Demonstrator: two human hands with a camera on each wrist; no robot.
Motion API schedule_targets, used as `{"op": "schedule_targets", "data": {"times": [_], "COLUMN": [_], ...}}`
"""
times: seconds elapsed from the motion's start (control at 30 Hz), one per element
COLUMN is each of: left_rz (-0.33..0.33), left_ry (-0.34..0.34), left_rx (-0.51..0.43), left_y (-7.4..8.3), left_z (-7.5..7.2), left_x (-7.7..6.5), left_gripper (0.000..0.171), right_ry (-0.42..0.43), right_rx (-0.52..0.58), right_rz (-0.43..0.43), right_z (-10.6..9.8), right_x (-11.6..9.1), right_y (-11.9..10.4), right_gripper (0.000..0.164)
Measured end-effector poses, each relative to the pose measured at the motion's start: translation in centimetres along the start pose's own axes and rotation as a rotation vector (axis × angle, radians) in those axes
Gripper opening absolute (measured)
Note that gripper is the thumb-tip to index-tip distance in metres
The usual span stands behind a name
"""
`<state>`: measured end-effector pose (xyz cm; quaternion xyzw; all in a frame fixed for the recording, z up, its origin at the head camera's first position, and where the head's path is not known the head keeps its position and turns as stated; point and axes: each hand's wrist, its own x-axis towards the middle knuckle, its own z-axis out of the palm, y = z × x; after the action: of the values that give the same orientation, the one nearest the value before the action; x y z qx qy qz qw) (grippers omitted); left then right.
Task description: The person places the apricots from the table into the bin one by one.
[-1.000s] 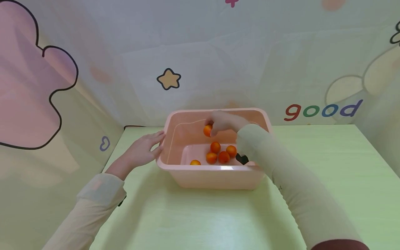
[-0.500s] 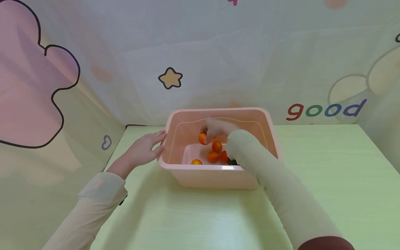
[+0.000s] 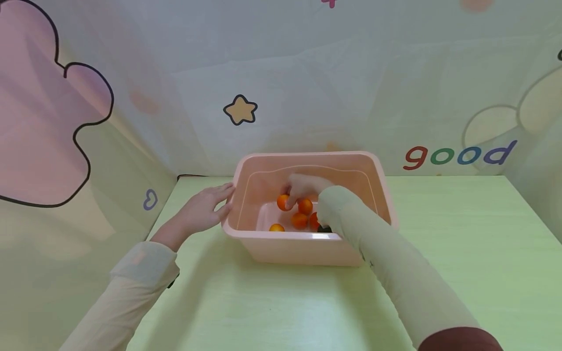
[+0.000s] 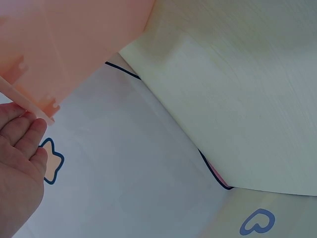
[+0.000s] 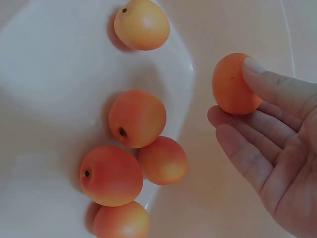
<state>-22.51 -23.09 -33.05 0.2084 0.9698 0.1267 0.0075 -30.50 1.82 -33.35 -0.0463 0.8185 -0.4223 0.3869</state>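
Inside a pink plastic tub [image 3: 303, 251], my right hand [image 3: 305, 185] pinches an orange apricot [image 5: 237, 84] between thumb and fingers. In the right wrist view the held fruit is apart from the others. Below and beside it lie several loose apricots: a pale yellow one [image 5: 142, 25] on its own, and a cluster with a red one [image 5: 113, 176] and an orange one [image 5: 137, 119] touching its neighbours. My left hand [image 3: 199, 210] rests its fairly straight fingers against the tub's left rim. In the left wrist view its fingertips [image 4: 38, 130] lie right at the rim's underside.
The tub stands on a pale green tabletop [image 3: 246, 307], close to a back wall [image 3: 307, 97] of printed fabric sheet. Another printed sheet [image 3: 39, 258] borders the table on the left. The tub's walls surround the fruit and the right hand.
My right hand, holding the apricot, has moved left and lower into the tub. The left hand stays at the rim, and the loose apricots lie as before.
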Motion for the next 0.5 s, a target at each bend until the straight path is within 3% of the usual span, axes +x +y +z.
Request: {"op": "schedule_targets", "data": {"times": [0.27, 0.5], "left_rz": [0.003, -0.010], "left_ry": [0.008, 0.000], "left_rx": [0.001, -0.004], "left_y": [0.1, 0.1], "left_z": [0.0, 0.0], "left_x": [-0.1, -0.1], "left_gripper": [0.049, 0.049], "right_ry": [0.018, 0.037], "right_rx": [0.012, 0.067], "right_rz": [0.005, 0.039], "right_z": [0.2, 0.4], "right_x": [-0.2, -1.2], "right_y": [0.2, -0.2], "right_gripper": [0.029, 0.038]}}
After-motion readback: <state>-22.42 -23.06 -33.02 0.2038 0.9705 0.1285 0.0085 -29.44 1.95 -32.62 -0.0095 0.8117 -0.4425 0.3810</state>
